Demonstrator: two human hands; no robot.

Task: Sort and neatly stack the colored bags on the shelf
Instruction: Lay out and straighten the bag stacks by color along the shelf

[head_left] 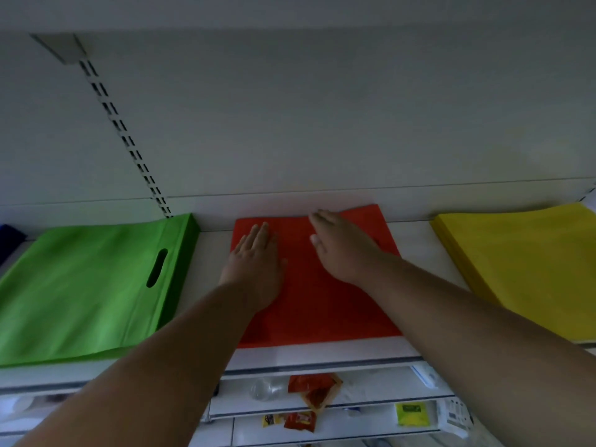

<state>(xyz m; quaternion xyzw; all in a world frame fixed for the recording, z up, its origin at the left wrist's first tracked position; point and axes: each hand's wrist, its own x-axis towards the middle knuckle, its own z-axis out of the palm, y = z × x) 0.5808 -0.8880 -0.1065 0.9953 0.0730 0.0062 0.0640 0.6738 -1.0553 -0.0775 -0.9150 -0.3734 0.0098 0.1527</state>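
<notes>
Shop, slotted shelf upright, packaged goods on lower shelves

My left hand and right hand are bare, with no rings or gloves visible. My forearms are uncovered up to the frame's lower edge; no sleeve, watch or band shows.

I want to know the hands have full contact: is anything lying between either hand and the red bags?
Nothing visible. The left hand and right hand both lie flat, directly on the red bags, on the stack's far half.
</notes>
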